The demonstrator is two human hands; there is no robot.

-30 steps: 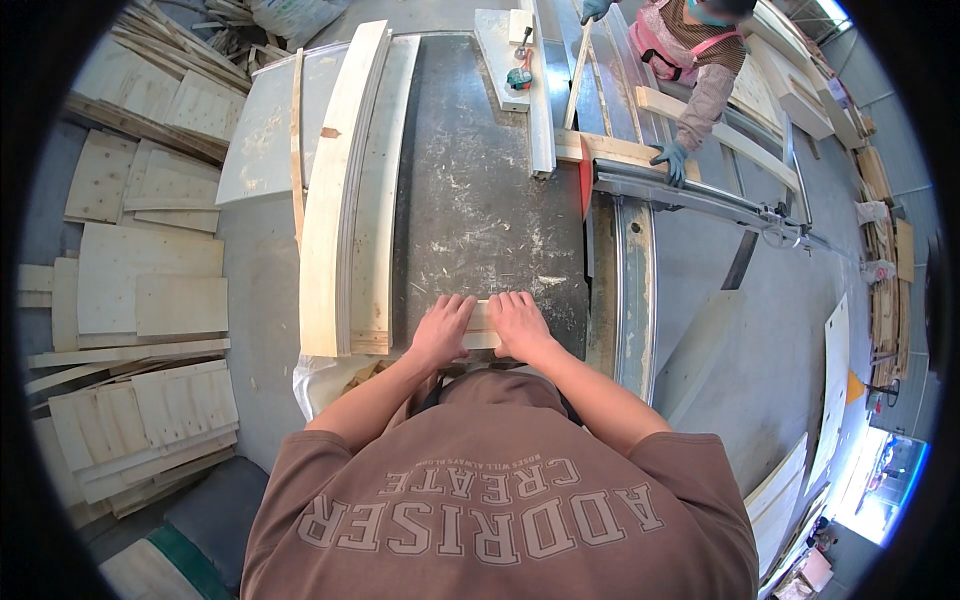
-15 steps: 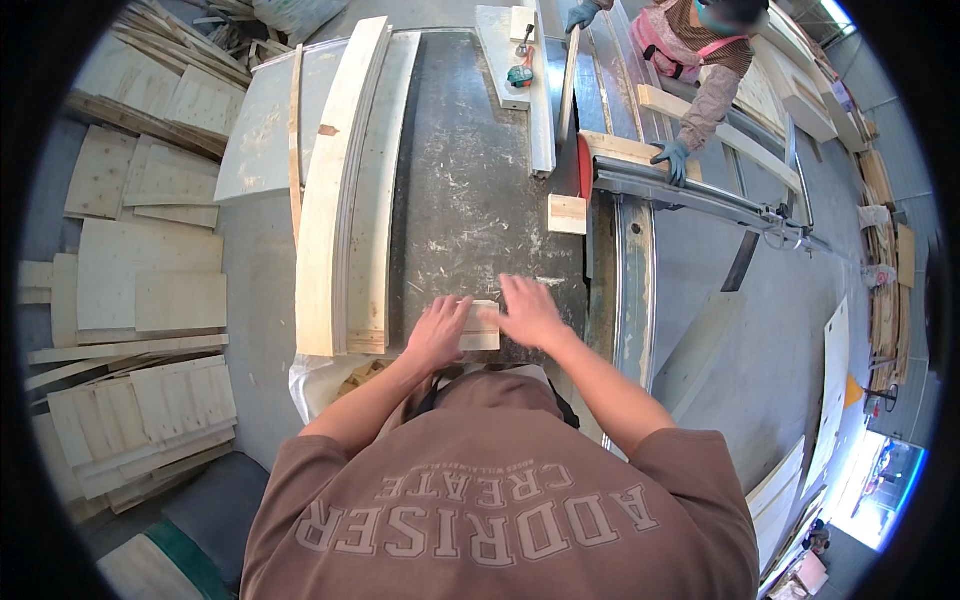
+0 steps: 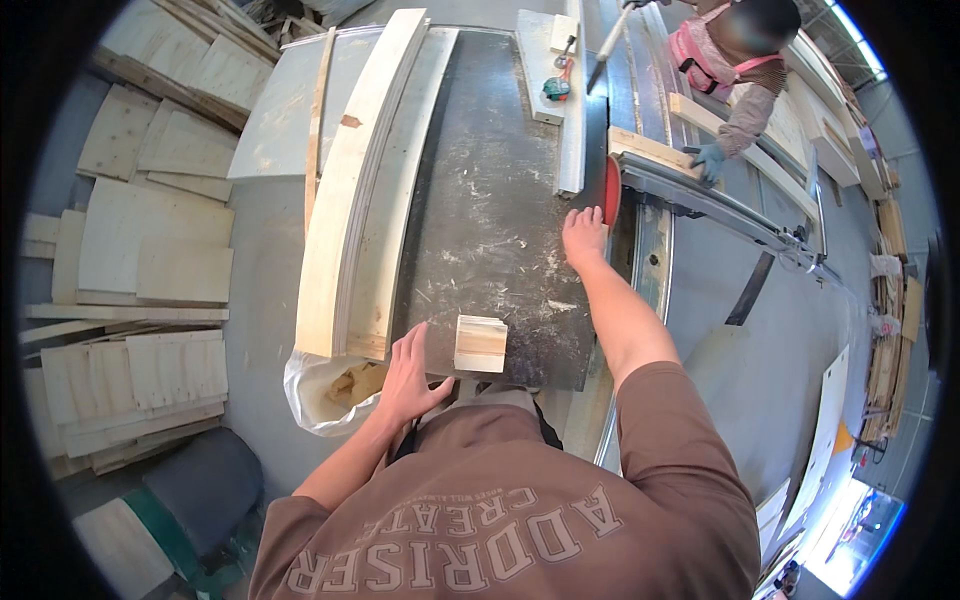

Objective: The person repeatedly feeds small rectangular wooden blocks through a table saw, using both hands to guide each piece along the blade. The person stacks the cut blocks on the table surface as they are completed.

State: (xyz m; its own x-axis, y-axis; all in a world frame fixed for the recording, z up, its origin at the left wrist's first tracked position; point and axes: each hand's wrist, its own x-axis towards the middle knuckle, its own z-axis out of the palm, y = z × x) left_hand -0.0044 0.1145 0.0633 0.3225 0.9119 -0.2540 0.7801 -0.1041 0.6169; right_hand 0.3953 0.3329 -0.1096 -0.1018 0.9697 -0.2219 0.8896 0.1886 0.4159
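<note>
My right hand (image 3: 584,236) reaches far across the dark saw table (image 3: 470,220), its fingers closed over a small wooden block (image 3: 604,231) beside the red round guard (image 3: 612,190). Most of that block is hidden under the hand. Down at the near edge, my left hand (image 3: 405,382) is open and holds nothing, thumb apart from the fingers. Just right of it, a small stack of pale wood pieces (image 3: 481,345) sits squarely on the table, touched by neither hand.
Long boards (image 3: 365,180) lie along the table's left side. A metal fence (image 3: 572,130) bears a tape measure (image 3: 556,88). Across the saw, a co-worker's gloved hand (image 3: 708,162) rests on a wooden beam (image 3: 655,150). A white sack (image 3: 325,395) stands at front left.
My right hand has left the stack and moved forward onto the block by the guard. My left hand has let go and drawn back left. The co-worker's stick has tilted.
</note>
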